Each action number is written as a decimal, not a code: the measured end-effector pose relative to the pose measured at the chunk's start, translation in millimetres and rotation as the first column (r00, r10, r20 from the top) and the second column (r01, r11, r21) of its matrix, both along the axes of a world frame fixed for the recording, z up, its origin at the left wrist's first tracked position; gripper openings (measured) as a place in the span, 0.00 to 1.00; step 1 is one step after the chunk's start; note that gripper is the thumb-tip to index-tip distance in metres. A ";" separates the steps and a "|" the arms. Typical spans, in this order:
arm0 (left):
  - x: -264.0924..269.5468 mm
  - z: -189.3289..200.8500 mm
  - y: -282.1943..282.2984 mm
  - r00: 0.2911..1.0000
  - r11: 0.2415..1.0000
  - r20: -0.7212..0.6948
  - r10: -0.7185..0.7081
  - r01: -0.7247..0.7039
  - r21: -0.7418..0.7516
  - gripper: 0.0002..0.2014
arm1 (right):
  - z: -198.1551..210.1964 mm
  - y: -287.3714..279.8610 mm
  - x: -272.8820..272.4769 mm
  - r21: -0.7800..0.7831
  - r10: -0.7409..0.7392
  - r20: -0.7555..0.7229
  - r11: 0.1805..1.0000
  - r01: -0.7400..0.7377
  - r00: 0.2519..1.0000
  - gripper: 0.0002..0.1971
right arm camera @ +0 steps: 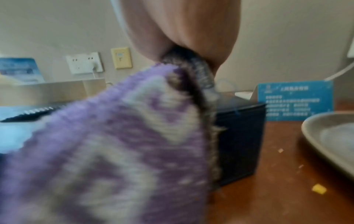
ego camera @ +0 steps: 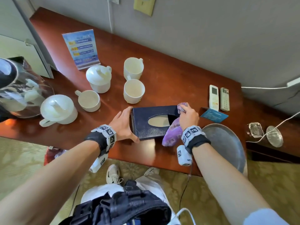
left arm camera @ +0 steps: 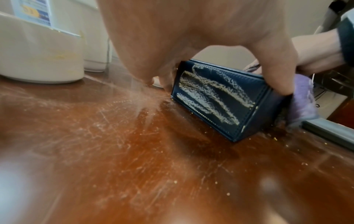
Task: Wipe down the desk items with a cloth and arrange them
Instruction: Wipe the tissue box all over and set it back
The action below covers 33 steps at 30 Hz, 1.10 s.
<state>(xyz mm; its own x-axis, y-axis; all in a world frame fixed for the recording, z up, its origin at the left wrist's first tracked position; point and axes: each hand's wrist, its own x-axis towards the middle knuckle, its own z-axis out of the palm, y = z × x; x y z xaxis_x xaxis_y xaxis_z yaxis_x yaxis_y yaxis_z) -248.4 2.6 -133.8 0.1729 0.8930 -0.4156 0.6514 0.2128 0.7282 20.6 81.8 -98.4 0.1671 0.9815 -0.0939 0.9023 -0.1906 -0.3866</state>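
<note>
A dark navy tissue box [ego camera: 154,125] lies on the red-brown desk [ego camera: 170,82] near its front edge. My left hand [ego camera: 129,124] grips the box's left end, thumb on the near side and fingers on the far side. In the left wrist view that end of the tissue box [left arm camera: 214,97] shows pale dust streaks. My right hand [ego camera: 187,115] holds a purple and white cloth [ego camera: 172,133] against the box's right end. The cloth [right arm camera: 114,151] hangs down over the tissue box [right arm camera: 239,136] and fills much of the right wrist view.
Three open white cups [ego camera: 134,90] and two lidded ones [ego camera: 99,78] stand behind and left of the box. A blue sign stand [ego camera: 81,47] stands at the back. Two remotes [ego camera: 219,98], a blue card [ego camera: 214,116] and a metal tray [ego camera: 227,143] lie right. Crumbs dot the desk.
</note>
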 end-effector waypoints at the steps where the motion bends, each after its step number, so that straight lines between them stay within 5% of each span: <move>1: 0.1 -0.1 -0.3 1.000 1.000 0.006 -0.001 0.001 0.000 0.74 | -0.4 -4.4 -9.9 0.017 0.028 -0.028 0.999 -0.027 0.999 0.18; 3: 0.2 1.6 -0.3 1.000 1.000 0.014 0.001 -0.001 0.001 0.74 | -1.4 -21.3 -40.7 0.035 0.190 -0.178 0.982 -0.187 0.966 0.19; 6: 0.6 2.9 -0.4 0.999 0.999 -0.014 -0.030 0.030 0.020 0.73 | -10.7 -57.1 -88.1 -0.042 0.498 -0.310 0.844 -0.535 0.810 0.24; 17: -1.1 2.2 -5.3 0.995 0.990 -0.022 -0.101 0.103 0.092 0.69 | -5.4 -69.3 -68.0 0.042 0.890 -0.070 0.453 -0.890 0.450 0.29; 22: -0.8 -0.5 -4.8 0.993 0.988 -0.059 -0.104 0.110 0.105 0.68 | 0.9 -41.6 -90.7 -0.087 0.655 -0.151 0.738 -0.670 0.741 0.28; 29: -4.9 -14.3 -2.8 0.988 0.986 -0.101 -0.114 0.125 0.113 0.72 | -7.9 -90.5 -52.4 0.006 0.723 -0.273 0.661 -0.750 0.635 0.29; 33: -1.1 -10.2 -5.9 0.971 0.981 -0.187 -0.151 0.170 0.090 0.71 | -6.7 -73.2 -30.6 -0.025 0.469 -0.312 0.866 -0.500 0.826 0.27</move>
